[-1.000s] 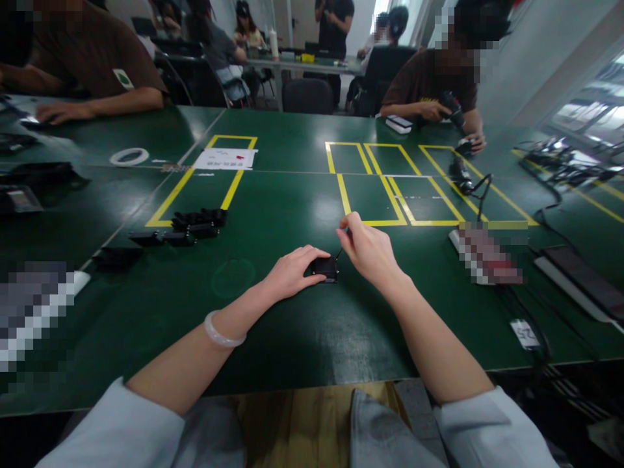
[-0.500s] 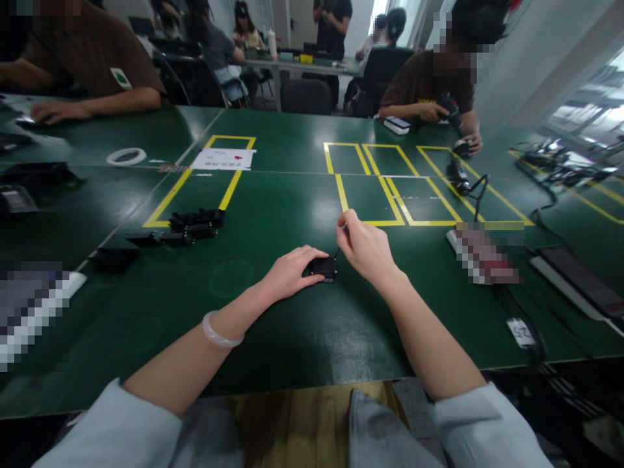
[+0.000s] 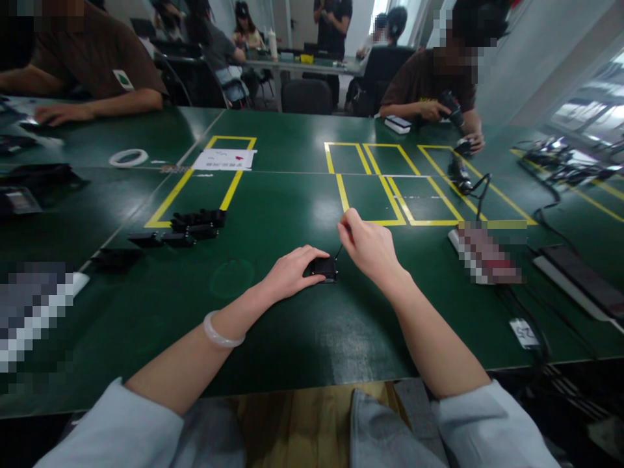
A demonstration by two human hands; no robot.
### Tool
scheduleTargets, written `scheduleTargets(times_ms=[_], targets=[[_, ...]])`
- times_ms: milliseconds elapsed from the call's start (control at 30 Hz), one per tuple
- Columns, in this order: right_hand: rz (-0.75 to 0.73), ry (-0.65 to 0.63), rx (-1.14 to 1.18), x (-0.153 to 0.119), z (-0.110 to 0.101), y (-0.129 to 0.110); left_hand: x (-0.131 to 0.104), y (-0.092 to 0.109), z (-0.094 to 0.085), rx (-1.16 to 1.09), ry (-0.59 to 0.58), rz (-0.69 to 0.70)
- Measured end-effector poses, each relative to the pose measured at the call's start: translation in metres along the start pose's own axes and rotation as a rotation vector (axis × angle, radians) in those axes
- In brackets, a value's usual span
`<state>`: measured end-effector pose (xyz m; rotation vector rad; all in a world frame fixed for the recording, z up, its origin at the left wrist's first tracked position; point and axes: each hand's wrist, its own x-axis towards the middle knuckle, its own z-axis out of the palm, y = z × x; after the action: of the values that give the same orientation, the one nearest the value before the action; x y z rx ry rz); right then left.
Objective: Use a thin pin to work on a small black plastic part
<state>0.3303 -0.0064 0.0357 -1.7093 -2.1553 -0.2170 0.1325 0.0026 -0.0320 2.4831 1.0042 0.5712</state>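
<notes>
My left hand rests on the green table with thumb and fingers closed around a small black block, which lies flat and has small shiny points at its corners. Just to the right, my right hand is raised above the table, its fingers pinched on a thin dark tool. The tool's shaft slants down to the block's upper right corner; whether its tip touches there I cannot tell. The rest of the tool is hidden in my fingers.
Several black parts lie to the left, by a yellow tape outline. Behind them are a paper sheet and a white ring. At right are a device and cables. Co-workers sit across the table, one holding a power tool.
My right hand has shifted very slightly, and a bit more of the thin tool's shaft shows. My left hand and the black block stay in place.
</notes>
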Motion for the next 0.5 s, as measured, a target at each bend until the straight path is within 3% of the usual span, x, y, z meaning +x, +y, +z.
scheduleTargets(times_ms=[500], targets=[[-0.019, -0.065, -0.027, 0.0000, -0.0032, -0.0051, 0.0002, -0.0005, 0.0015, -0.007, 0.002, -0.007]])
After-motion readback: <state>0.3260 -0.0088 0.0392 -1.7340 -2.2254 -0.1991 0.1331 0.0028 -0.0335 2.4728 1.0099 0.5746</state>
